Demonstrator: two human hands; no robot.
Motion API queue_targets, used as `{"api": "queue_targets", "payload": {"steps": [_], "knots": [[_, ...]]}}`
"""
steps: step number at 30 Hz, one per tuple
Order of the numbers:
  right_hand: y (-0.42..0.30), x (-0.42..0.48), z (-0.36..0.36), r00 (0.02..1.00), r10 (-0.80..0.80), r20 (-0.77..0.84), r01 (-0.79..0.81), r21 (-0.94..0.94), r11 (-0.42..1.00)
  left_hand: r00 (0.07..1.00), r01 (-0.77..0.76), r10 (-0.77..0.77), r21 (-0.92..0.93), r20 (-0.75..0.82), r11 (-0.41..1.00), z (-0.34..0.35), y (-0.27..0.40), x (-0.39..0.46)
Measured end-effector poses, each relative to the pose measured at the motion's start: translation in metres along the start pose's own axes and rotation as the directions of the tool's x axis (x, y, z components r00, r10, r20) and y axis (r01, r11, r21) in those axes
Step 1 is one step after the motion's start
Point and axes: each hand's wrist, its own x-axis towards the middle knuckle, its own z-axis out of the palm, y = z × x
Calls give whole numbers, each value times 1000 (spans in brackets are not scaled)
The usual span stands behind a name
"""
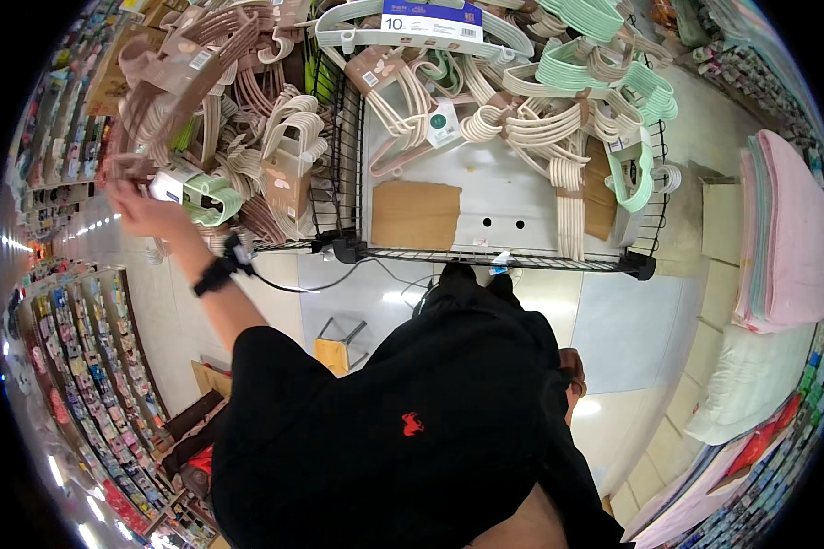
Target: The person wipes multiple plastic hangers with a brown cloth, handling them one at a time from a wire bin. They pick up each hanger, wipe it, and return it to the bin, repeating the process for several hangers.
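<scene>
My left hand [141, 209], slightly blurred, grips the lower end of a bundle of mauve clothes hangers [209, 75] with a card sleeve. The bundle stands tilted over the left side of a heap of hangers. Just right of that hand lies a pale green hanger bundle [213, 199] in a white sleeve. Beige hangers with a brown card sleeve [287, 182] are close by. Beside my body hangs my right hand [572, 372], partly hidden by the black shirt; whether its fingers hold anything cannot be told.
A black wire display bin [412, 257] stands before me, with cardboard [415, 215] on its base. White hangers with a blue label [426, 31] and mint hangers [584, 65] lie at its far side. A stool [333, 353] is on the floor. Folded bedding [790, 233] is at right.
</scene>
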Motion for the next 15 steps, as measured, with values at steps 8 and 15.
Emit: {"api": "queue_targets", "payload": {"steps": [8, 15], "knots": [[-133, 10, 51, 924, 132, 358, -12, -319, 948, 790, 51, -464, 711, 401, 701, -45, -101, -172], [-28, 23, -6, 968, 240, -76, -239, 21, 971, 799, -313, -258, 742, 543, 593, -4, -85, -159]]}}
